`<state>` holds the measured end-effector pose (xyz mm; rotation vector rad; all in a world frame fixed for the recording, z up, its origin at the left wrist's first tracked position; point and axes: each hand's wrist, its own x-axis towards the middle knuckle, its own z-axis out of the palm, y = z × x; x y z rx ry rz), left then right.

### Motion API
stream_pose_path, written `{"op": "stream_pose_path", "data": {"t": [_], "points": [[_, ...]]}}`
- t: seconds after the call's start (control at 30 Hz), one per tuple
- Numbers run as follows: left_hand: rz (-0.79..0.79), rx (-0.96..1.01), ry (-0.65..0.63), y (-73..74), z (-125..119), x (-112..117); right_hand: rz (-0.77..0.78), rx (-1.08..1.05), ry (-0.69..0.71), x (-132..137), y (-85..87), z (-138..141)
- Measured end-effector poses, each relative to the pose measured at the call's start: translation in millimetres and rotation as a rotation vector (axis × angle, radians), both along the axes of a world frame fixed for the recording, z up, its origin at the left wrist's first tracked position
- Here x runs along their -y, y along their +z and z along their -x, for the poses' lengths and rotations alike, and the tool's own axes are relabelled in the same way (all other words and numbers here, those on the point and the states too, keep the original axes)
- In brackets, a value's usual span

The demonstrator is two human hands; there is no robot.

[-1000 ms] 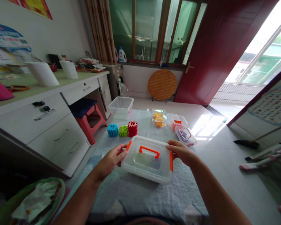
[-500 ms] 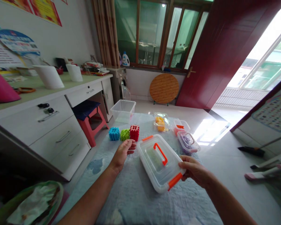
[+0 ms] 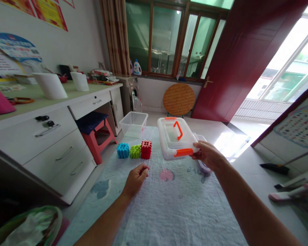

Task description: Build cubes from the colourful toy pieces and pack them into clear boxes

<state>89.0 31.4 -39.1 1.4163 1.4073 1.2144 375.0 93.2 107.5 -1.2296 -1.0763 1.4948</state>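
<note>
My right hand (image 3: 207, 154) grips the near right corner of a clear plastic box lid (image 3: 169, 136) with an orange handle and orange clips. It holds the lid raised and tilted above the cloth. My left hand (image 3: 136, 179) is over the cloth with its fingers curled in and nothing visible in them. Just beyond that hand stand a red cube (image 3: 146, 149) of interlocking pieces, a lime green one (image 3: 135, 151) and a blue one (image 3: 123, 150). Farther back sits an uncovered clear plastic bin (image 3: 134, 124). Partly hidden behind the lid and my right hand is a small clear container (image 3: 204, 167).
A pale blue patterned cloth (image 3: 179, 208) covers the surface before me. To the left are a white desk (image 3: 56, 136) with drawers and a red stool (image 3: 96, 136) with a dark top. A green-rimmed basket (image 3: 58, 218) stands at the lower left. A round wooden tabletop (image 3: 179, 99) leans at the back wall.
The lid has moved up and away from me in my right hand, now covering the orange-filled container. My left hand has drawn back slightly from the cubes and curled its fingers more.
</note>
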Motion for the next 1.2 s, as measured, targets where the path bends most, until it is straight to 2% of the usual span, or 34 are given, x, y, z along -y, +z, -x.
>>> {"op": "stream_pose_path", "data": {"t": [0.13, 0.2, 0.33, 0.47, 0.67, 1.2], "points": [[-0.018, -0.040, 0.079, 0.1, 8, -5, -0.006, -0.061, -0.117, -45, 4.7, 41], [-0.024, -0.047, 0.120, -0.2, 14, -9, 0.000, -0.074, -0.126, -65, 1.9, 60], [-0.021, -0.020, 0.167, -2.4, 24, -16, 0.025, -0.083, -0.142, -97, -13.2, 87], [0.013, 0.045, 0.182, -5.6, 27, -20, 0.057, -0.076, -0.177, -117, -34.3, 99], [0.036, 0.063, 0.153, -7.1, 26, -23, 0.096, -0.032, -0.220, -130, -56.4, 104], [0.026, 0.015, 0.136, -9.4, 29, -23, 0.083, 0.155, -0.289, -137, -75.0, 130]]}}
